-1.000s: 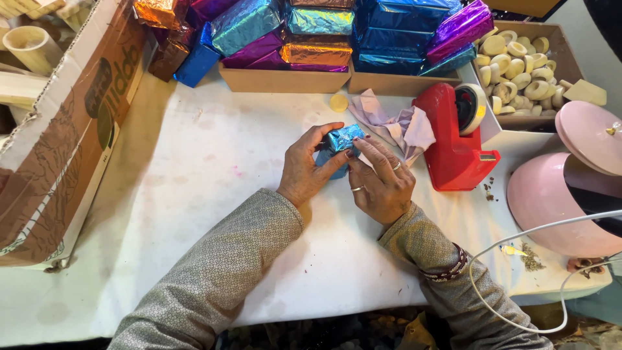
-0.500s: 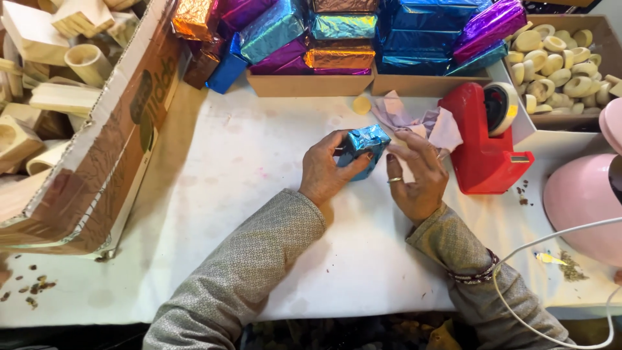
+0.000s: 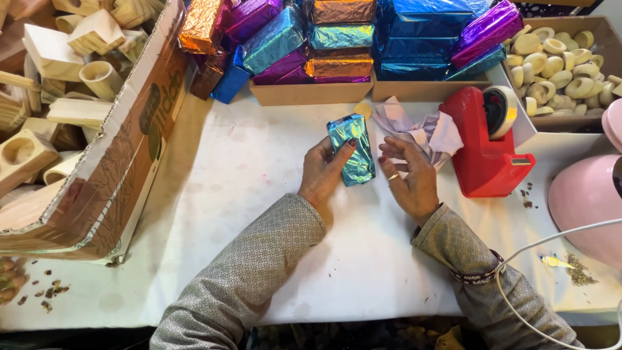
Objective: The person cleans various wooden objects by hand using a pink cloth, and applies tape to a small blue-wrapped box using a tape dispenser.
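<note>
Left hand (image 3: pixel 322 174) is gripping a blue-green foil-wrapped block (image 3: pixel 351 149); thumb is pressing on its face, remaining fingers are curling behind its left edge. Block is standing tilted above the desk (image 3: pixel 259 194), roughly centre of view, w/ its lower end toward 5 o'clock.

Right hand (image 3: pixel 409 179) is now hanging just beside the block at its 3 o'clock, fingers spread and loose, pinching nothing; a ring is showing on one finger.

Change vs. half a sec ago: both hands were then closing round the block, the right working the foil at its end. The right has since come off, and the block has turned so its broad face is pointing up at the camera. Judgement: foil folding on this piece appears finished or paused; wrap is looking closed, no loose flap visible.

Surroundings: crumpled pale paper (image 3: pixel 421 129) is lying at 1 o'clock from the right hand. Red tape dispenser (image 3: pixel 489 146) is standing at 3 o'clock. Stacked foil-wrapped blocks (image 3: pixel 363 39) are filling trays at 12 o'clock. Cardboard box of wooden pieces (image 3: pixel 97 129) is sitting at 9 o'clock.
</note>
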